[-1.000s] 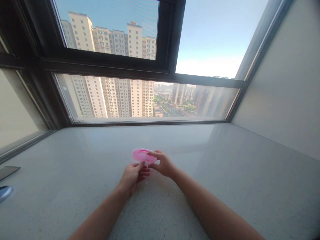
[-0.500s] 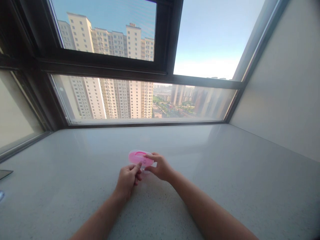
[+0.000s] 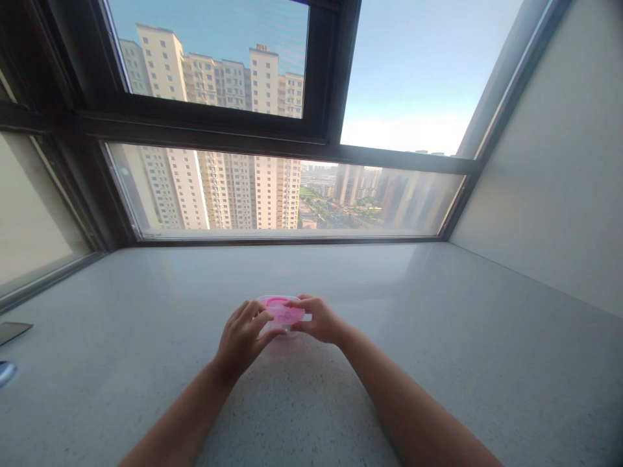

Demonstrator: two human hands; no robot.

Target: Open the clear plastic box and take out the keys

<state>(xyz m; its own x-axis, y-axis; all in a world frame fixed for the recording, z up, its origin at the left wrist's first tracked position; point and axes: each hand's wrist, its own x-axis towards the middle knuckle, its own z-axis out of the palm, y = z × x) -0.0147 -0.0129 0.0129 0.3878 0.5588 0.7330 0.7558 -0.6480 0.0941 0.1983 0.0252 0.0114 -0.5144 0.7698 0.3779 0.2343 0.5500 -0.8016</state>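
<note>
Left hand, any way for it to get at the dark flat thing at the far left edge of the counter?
Probably yes. The left hand is on the pink case with the right hand, but bare counter lies between it and the dark flat thing.

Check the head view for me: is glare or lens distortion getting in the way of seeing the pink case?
Head view: daylight through the window leaves a soft sheen on the countertop, none on the pink case; frame lines bow outward from wide-angle distortion; the left hand and right hand cover the case's edges; its details are too small to read.
</note>
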